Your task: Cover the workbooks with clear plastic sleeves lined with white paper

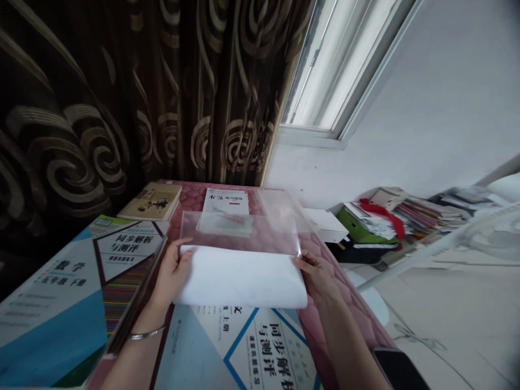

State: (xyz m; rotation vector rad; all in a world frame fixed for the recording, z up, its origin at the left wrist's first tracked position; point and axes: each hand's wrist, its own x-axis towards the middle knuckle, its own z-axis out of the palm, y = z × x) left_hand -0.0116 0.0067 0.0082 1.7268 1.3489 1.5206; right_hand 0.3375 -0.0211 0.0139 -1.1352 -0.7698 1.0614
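My left hand [173, 271] and my right hand [319, 276] pinch the two side edges of a clear plastic sheet [239, 227]. A white sheet [244, 277] lies along its near part, with its lower edge curling slightly; whether the two are joined I cannot tell. They are held above a blue-and-white workbook [199, 352], whose upper part is hidden beneath them. The workbook's large printed title runs along its right side. Each thumb rests on the sheet's near face, and the other fingers are partly hidden. A silver bangle circles my left wrist.
Stacked workbooks [52, 319] lie at the left, with a tan book [152, 201] behind. A white calligraphy book [225, 203] and more clear plastic [280, 208] lie at the back of the pink quilted cover [341, 292]. A dark phone-like object [400, 371] sits at the lower right.
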